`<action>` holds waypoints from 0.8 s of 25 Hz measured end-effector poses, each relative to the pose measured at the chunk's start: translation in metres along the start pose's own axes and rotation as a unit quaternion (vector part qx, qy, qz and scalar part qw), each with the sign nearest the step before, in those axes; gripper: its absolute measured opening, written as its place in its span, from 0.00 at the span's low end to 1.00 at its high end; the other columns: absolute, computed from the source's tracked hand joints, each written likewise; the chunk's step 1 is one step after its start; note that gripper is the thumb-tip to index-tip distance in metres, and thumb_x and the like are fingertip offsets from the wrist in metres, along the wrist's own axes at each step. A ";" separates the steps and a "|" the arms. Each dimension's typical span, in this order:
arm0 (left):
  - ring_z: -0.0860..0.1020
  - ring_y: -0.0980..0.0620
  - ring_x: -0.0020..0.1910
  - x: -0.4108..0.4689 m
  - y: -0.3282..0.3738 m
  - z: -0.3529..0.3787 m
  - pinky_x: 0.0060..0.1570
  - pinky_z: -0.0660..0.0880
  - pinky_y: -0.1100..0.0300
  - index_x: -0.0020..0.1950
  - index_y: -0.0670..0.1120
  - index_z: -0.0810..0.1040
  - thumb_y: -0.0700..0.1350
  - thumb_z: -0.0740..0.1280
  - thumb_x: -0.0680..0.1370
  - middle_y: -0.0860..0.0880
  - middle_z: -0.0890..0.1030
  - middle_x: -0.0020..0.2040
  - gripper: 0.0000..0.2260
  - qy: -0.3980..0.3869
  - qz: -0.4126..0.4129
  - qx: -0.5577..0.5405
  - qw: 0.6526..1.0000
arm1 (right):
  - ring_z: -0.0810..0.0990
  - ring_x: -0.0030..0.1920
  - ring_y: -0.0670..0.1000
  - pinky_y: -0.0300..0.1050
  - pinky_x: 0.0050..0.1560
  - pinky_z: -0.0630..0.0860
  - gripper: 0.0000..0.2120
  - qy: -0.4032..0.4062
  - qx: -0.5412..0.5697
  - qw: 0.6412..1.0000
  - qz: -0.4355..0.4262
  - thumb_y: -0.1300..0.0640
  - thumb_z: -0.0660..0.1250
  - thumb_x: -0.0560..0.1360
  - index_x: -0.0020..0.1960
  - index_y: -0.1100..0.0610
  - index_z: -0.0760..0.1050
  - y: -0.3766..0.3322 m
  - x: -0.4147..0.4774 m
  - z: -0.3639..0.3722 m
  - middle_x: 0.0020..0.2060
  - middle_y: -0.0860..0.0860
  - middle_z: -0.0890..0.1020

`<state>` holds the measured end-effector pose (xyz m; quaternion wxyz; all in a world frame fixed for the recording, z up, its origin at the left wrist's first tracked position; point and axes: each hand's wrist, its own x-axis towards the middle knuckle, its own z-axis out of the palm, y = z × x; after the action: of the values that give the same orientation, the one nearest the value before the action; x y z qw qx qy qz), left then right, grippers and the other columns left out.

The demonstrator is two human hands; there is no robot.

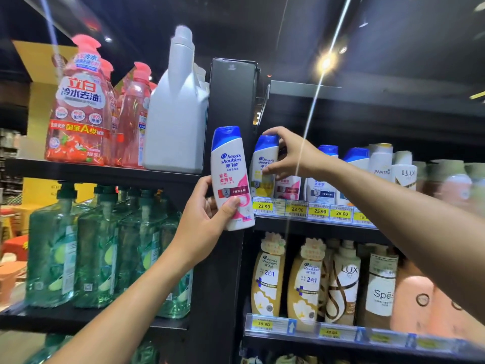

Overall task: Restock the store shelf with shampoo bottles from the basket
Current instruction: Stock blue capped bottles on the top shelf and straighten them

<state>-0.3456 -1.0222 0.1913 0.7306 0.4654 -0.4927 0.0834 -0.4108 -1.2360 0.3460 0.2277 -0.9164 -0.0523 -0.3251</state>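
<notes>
Shelf [315,228]: shampoo bottles [321,185] upright in row.

Two hands [207,219]; four blue-capped shampoo bottles [231,174].

Dark ceiling [262,22] above me, one bright lamp [326,63]; black shelving [231,101] ahead of me; yellow wall [39,114] to my left.

Of the person only two arms show. The left hand [207,219] and left forearm [136,292] are bare from the fingers [207,191] down to the lower edge of the view. This forearm is slim and smooth, and the thumbnail [232,204] is short and plain. The right hand [291,153] and right forearm [393,203] are likewise bare up to the right edge, the arm looking broader close to the camera. Any clothing lies outside the view.
</notes>
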 end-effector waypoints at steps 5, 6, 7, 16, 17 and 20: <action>0.86 0.47 0.57 0.001 -0.002 -0.002 0.52 0.83 0.53 0.66 0.47 0.72 0.47 0.73 0.79 0.47 0.86 0.58 0.18 -0.008 0.000 0.000 1.000 | 0.78 0.45 0.44 0.44 0.48 0.78 0.43 0.021 -0.216 0.976 -0.031 0.46 0.83 0.65 0.74 0.54 0.69 0.001 0.008 -0.003 0.58 0.49 0.70; 0.86 0.47 0.57 0.001 -0.002 -0.002 0.52 0.84 0.52 0.66 0.48 0.72 0.48 0.73 0.79 0.47 0.86 0.58 0.18 -0.008 -0.001 -0.001 1.000 | 0.77 0.48 0.47 0.47 0.52 0.77 0.44 0.022 -0.262 0.964 -0.047 0.43 0.83 0.63 0.74 0.54 0.69 0.000 0.009 -0.005 0.58 0.49 0.71; 0.86 0.47 0.57 0.001 -0.002 -0.002 0.52 0.84 0.52 0.65 0.48 0.72 0.48 0.73 0.78 0.47 0.86 0.59 0.19 -0.007 -0.002 -0.001 1.000 | 0.77 0.53 0.49 0.50 0.56 0.77 0.44 0.022 -0.306 0.950 -0.064 0.40 0.82 0.63 0.73 0.52 0.69 -0.002 0.010 -0.007 0.59 0.48 0.73; 0.85 0.47 0.57 -0.001 -0.003 -0.002 0.51 0.83 0.53 0.65 0.48 0.72 0.52 0.72 0.75 0.48 0.86 0.59 0.21 -0.012 0.001 -0.004 1.000 | 0.72 0.62 0.54 0.52 0.58 0.68 0.47 0.029 -0.514 0.852 -0.095 0.29 0.76 0.63 0.74 0.50 0.67 -0.006 0.015 -0.003 0.63 0.49 0.73; 0.85 0.47 0.57 -0.001 -0.003 -0.001 0.51 0.83 0.53 0.65 0.48 0.72 0.52 0.73 0.75 0.48 0.86 0.59 0.21 -0.013 0.000 -0.003 1.000 | 0.72 0.62 0.55 0.52 0.58 0.68 0.48 0.029 -0.513 0.853 -0.095 0.29 0.76 0.63 0.75 0.50 0.67 -0.006 0.016 -0.002 0.63 0.50 0.73; 0.85 0.47 0.58 -0.001 -0.003 -0.002 0.51 0.83 0.53 0.65 0.48 0.72 0.49 0.72 0.77 0.47 0.85 0.60 0.19 -0.015 0.000 0.000 1.000 | 0.72 0.63 0.55 0.51 0.57 0.67 0.48 0.029 -0.514 0.852 -0.099 0.30 0.76 0.64 0.76 0.51 0.65 -0.005 0.016 0.000 0.64 0.50 0.73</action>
<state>-0.3431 -1.0223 0.1882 0.7230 0.4666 -0.5037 0.0765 -0.3998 -1.2328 0.3577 -0.3078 -0.8828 0.0381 -0.3528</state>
